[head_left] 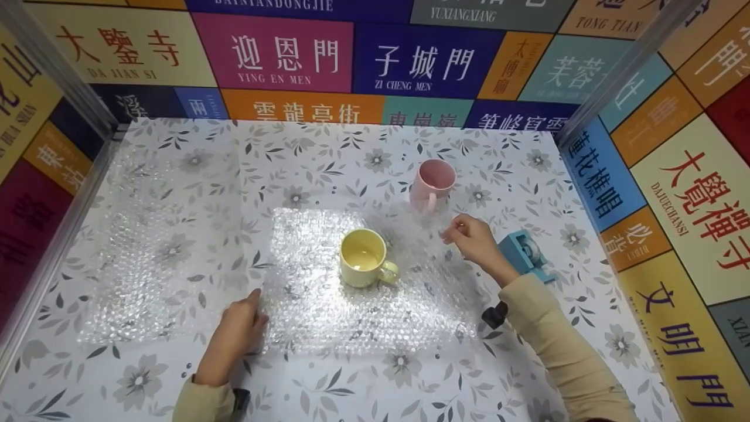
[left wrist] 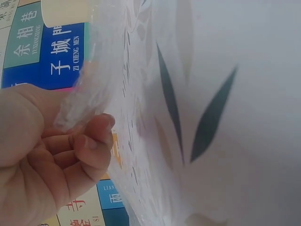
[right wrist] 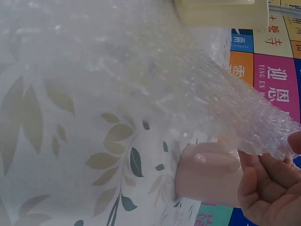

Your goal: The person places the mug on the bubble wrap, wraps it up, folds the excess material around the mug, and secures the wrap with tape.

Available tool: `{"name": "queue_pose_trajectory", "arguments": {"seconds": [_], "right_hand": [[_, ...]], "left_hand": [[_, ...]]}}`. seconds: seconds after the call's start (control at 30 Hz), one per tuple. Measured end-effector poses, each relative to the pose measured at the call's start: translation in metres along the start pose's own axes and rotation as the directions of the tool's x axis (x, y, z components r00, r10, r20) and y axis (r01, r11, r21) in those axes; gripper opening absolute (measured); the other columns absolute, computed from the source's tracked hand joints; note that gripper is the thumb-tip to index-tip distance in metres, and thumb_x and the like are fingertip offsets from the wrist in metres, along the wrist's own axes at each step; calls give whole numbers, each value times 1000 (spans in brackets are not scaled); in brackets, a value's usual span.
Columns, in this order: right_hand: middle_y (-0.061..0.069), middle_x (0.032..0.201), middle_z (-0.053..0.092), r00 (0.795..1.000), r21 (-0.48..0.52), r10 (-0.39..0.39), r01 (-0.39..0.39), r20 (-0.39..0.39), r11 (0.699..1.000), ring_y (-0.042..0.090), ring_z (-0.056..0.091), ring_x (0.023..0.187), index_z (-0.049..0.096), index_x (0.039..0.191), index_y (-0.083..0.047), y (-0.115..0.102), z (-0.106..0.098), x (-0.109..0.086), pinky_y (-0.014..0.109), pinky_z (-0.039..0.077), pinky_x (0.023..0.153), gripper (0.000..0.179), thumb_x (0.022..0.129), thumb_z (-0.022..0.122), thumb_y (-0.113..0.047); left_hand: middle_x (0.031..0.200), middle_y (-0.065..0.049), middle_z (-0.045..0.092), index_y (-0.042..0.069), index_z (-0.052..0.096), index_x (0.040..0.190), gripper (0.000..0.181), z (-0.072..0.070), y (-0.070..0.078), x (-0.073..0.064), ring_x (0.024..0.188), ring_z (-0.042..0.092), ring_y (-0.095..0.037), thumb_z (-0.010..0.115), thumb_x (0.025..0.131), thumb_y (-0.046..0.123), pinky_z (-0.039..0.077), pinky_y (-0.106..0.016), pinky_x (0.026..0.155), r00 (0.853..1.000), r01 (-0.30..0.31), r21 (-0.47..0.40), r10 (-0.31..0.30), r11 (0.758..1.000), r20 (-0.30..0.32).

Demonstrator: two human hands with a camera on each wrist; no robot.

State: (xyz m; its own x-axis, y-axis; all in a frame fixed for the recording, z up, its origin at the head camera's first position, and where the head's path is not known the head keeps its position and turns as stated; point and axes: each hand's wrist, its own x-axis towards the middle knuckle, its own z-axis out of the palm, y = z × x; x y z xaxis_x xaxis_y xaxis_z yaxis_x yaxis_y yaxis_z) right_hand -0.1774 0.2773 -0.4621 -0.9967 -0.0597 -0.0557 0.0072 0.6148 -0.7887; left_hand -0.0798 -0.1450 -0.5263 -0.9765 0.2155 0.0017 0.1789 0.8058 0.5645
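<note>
A sheet of clear bubble wrap (head_left: 310, 316) lies on the table with a yellow mug (head_left: 358, 258) standing upright on it, handle to the right. My right hand (head_left: 473, 240) pinches the sheet's far right corner, which is raised off the table; the right wrist view shows the wrap (right wrist: 263, 113) running up to those fingers. At the sheet's left edge, my left hand (head_left: 241, 322) holds the wrap (left wrist: 87, 101) between thumb and curled fingers. Just beyond the raised corner stands a pink mug (head_left: 430, 184), its lower part seen through the film.
A blue tape dispenser (head_left: 518, 252) stands right of my right hand, partly behind the forearm. Another bubble wrap sheet (head_left: 129, 281) lies on the left of the flower-patterned table (head_left: 328, 387). Colourful printed panels (head_left: 287, 55) enclose the back and sides.
</note>
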Motion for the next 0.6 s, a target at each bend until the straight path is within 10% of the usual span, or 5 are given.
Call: {"name": "queue_pose_trajectory", "arguments": {"seconds": [0.37, 0.6], "right_hand": [[15, 92, 68, 989, 32, -132, 130, 70, 991, 30, 64, 85, 57, 115, 5, -26, 6, -5, 35, 50, 71, 29, 91, 46, -4], [14, 89, 68, 977, 12, -212, 211, 12, 977, 26, 63, 79, 63, 108, 6, -33, 10, 1, 29, 50, 67, 23, 90, 51, -5]], "left_hand": [[73, -19, 59, -21, 46, 115, 47, 0, 1, 0, 65, 57, -27, 64, 75, -7, 47, -42, 64, 999, -16, -22, 15, 1000, -42], [64, -9, 54, -17, 48, 116, 44, 0, 2, 3, 57, 50, -19, 63, 75, -7, 44, -37, 56, 996, -23, -39, 20, 999, -83]]}}
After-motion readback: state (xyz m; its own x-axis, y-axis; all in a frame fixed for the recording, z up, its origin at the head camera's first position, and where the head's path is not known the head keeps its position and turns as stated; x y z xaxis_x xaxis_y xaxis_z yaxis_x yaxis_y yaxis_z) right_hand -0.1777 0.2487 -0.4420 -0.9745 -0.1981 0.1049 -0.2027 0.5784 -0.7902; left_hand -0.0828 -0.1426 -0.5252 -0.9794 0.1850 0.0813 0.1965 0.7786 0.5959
